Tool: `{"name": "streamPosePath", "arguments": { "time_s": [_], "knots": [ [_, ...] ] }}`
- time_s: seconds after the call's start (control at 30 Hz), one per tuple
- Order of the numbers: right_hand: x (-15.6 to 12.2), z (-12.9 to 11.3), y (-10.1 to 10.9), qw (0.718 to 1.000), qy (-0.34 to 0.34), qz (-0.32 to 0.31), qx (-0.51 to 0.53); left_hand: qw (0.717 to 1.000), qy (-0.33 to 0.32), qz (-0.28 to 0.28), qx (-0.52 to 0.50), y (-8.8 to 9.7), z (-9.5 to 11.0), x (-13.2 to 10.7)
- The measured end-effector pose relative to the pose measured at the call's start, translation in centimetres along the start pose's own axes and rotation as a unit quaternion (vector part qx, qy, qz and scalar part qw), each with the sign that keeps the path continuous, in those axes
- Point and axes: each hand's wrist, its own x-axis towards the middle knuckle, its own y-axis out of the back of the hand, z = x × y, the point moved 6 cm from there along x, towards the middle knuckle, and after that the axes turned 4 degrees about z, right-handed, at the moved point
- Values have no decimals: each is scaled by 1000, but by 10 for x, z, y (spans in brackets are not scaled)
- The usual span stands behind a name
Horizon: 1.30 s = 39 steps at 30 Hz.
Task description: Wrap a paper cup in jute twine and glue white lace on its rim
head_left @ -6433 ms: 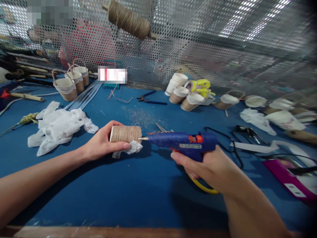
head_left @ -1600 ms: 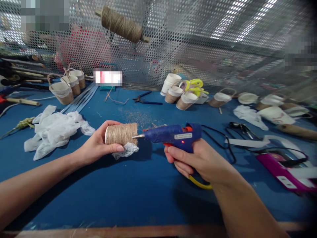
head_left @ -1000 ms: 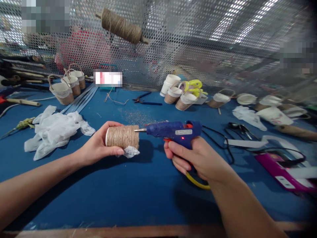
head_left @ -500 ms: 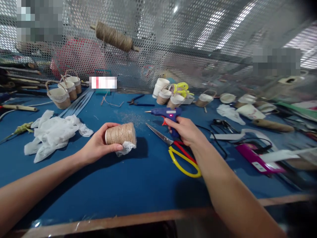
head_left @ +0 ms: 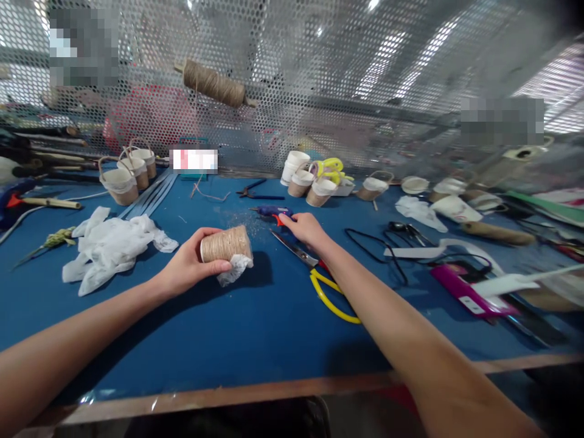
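Observation:
My left hand [head_left: 194,260] is wrapped round a cup wound with twine [head_left: 225,244], which lies on its side just above the table. A scrap of white lace [head_left: 235,271] hangs from the cup's lower edge, near my thumb. In my right hand [head_left: 310,231] is a blue hot glue gun [head_left: 272,212] with a red trigger. Its nozzle points left, beyond the cup and apart from it. Under my right forearm lie scissors [head_left: 298,250] with yellow and red handles, partly hidden by the arm.
Crumpled white lace [head_left: 114,249] lies left. Small twine cups with handles [head_left: 121,185] stand at the back left, more cups [head_left: 322,191] back centre. Pliers [head_left: 260,196] lie near the mesh wall [head_left: 292,79]. A purple box [head_left: 469,292] and a black cord [head_left: 378,246] are right.
My right hand has carried the glue gun leftward, its nozzle now nearer the cup's far side. My left hand keeps its hold on the cup with little movement. The camera view has shifted slightly.

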Motion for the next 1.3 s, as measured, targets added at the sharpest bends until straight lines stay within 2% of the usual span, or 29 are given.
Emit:
{"name": "streamPosePath", "arguments": {
  "time_s": [0.13, 0.23, 0.27, 0.3, 0.33, 0.4, 0.53, 0.67, 0.9, 1.0, 1.2, 1.3],
  "knots": [
    [-26, -27, 11, 995, 97, 35, -12, 999, 11, 5, -40, 0, 0, 0],
    [-68, -53, 19, 980, 198, -7, 25, 997, 27, 14, -70, 1, -4, 0],
    [-83, -62, 18, 968, 244, -48, 46, 996, 34, 16, -84, 1, -5, 0],
    [-101, -75, 16, 937, 323, -104, 85, 994, 40, 17, -100, 1, -6, 0],
    [-114, -82, 18, 916, 368, -110, 115, 992, 45, 19, -117, 0, -7, -1],
    [-128, -89, 20, 898, 406, -88, 142, 988, 55, 17, -143, -3, -7, -3],
    [-132, -91, 12, 904, 401, -37, 144, 986, 57, 18, -157, -7, -4, -7],
    [-132, -89, 6, 906, 390, -42, 157, 982, 72, 28, -169, -9, -4, -10],
    [-131, -79, 2, 915, 345, -81, 193, 954, 171, -22, -246, -25, -7, -19],
    [-126, -72, 3, 928, 311, -56, 196, 942, 204, -38, -265, -27, -3, -21],
    [-116, -60, 4, 941, 281, 21, 189, 937, 236, 34, -256, -22, 13, -28],
    [-115, -58, 4, 941, 282, 54, 179, 942, 235, 47, -234, -26, 14, -35]
  ]
}}
